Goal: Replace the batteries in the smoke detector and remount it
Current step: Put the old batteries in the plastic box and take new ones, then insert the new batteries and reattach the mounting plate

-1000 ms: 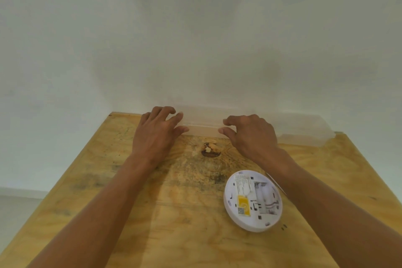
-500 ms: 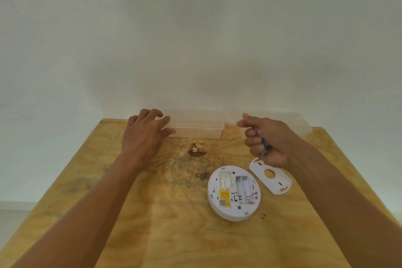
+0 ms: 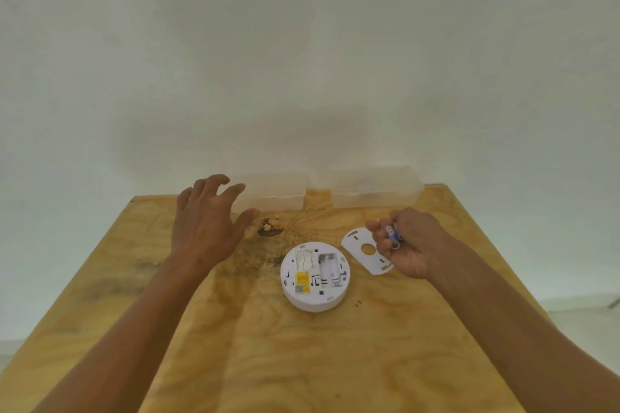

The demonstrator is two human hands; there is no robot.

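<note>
On the table point(image 3: 235, 362) the detector point(image 3: 315, 276) lies back-up with its bay empty, the mount plate point(image 3: 365, 250) just beside it. The left hand point(image 3: 208, 228) hovers spread and empty; the right hand point(image 3: 407, 241) grips batteries point(image 3: 392, 233). Loading is in hand, and next calls for seating each cell with correct polarity.

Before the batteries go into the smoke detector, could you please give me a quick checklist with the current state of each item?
1. Smoke detector lies back side up on the wooden table: ok.
2. Battery bay is uncovered and looks empty: ok.
3. Batteries are in the right hand, fingers curled round them: ok.
4. Battery count and polarity: cannot tell, mostly hidden by the fingers.
5. Left hand is free to steady the detector, fingers spread above the table: ok.
6. Mounting plate lies apart from the detector, beside the right hand: ok.
</note>
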